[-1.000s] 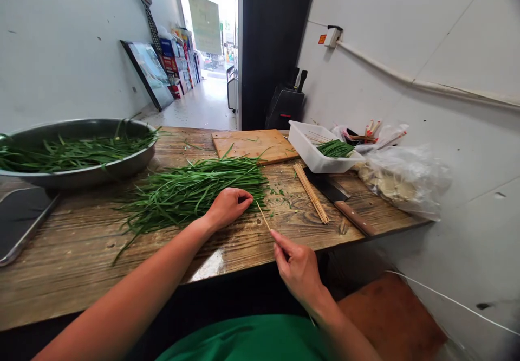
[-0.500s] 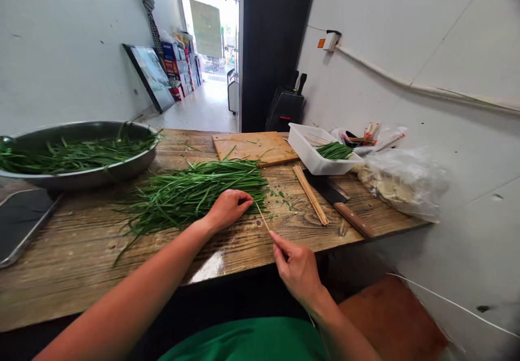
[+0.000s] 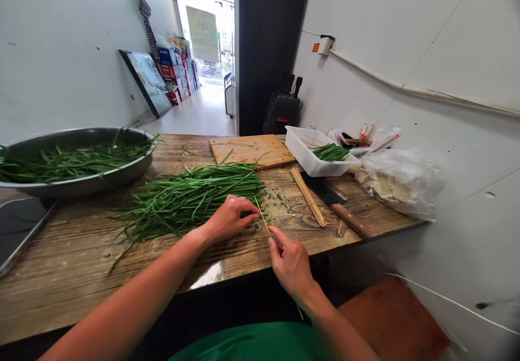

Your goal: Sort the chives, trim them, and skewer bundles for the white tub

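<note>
My right hand (image 3: 291, 260) pinches a thin bamboo skewer (image 3: 262, 219) between thumb and forefinger, above the table's front edge. The skewer slants up and left, and its lower end shows below the hand. The thumb and forefinger of my left hand (image 3: 231, 219) come together at the skewer's upper part. Beside that hand lies a big pile of garlic chives (image 3: 187, 190), spread across the wooden table (image 3: 134, 290). To the right are a bundle of skewers (image 3: 309, 198) and a cleaver (image 3: 349, 219) with a wooden handle.
A metal bowl of chives (image 3: 81, 187) stands at the left by a dark-screened device (image 3: 24, 225). Behind are a cutting board (image 3: 247, 148) and a white tub (image 3: 311, 163) with skewered chives. A plastic bag (image 3: 398, 179) of pale food sits at the right, against the wall.
My left fingertips have slid from the skewer's tip down along it, closer to my right hand. The tip now sticks out above them. The camera view has shifted slightly.
</note>
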`<state>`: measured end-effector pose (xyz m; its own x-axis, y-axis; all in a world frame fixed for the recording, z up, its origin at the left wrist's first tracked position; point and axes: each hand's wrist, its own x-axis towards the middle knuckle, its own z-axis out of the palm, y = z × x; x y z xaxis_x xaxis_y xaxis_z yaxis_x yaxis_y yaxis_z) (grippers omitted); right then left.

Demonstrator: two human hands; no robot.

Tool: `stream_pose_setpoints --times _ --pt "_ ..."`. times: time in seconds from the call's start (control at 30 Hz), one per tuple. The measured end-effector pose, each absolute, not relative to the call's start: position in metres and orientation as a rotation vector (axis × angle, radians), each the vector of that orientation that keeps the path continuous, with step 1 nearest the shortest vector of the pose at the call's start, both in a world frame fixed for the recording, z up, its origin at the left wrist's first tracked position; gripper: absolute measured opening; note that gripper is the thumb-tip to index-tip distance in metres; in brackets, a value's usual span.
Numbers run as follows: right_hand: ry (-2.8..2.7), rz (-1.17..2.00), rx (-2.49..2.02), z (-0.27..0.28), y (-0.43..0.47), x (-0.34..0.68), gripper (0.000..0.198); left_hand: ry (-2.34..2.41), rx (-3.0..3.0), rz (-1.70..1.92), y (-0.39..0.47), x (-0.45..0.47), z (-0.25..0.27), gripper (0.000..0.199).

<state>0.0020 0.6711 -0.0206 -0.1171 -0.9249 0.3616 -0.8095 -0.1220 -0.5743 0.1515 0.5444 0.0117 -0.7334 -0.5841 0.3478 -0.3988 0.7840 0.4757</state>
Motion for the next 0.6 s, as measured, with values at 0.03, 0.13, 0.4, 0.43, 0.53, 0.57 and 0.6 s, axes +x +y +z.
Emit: stream_pose_setpoints --times 0.03,0.13,0.4,0.43,0.53,0.57,0.6 --pt "1.982 -1.055 -1.966 -0.020 0.668 0.002 0.031 -2.512 0.687 -0.506 0.544 0.153 0.014 0.019" --pt "2.035 -1.033 -1.972 -0.018 0.665 0.001 0.031 -2.476 0.752 -0.380 0.539 0.161 0.016 0.022" --pt "2.074 -0.906 -2.078 -0.022 0.691 -0.009 0.032 -2.615 0.833 -0.225 0.534 0.161 0.006 0.015" --pt "2.061 -0.894 -2.086 -0.023 0.694 -0.010 0.033 -2.618 0.823 -0.228 0.535 0.159 0.004 0.014" --pt "2.007 -0.898 -2.081 -0.027 0.703 -0.012 0.032 -2.630 0.792 -0.229 0.535 0.156 0.000 0.015" --pt "1.990 -0.915 -2.074 -0.029 0.704 -0.013 0.032 -2.634 0.789 -0.215 0.534 0.156 -0.001 0.015" --pt "1.976 -0.939 -2.066 -0.030 0.706 -0.013 0.032 -2.640 0.788 -0.193 0.534 0.157 -0.001 0.016"
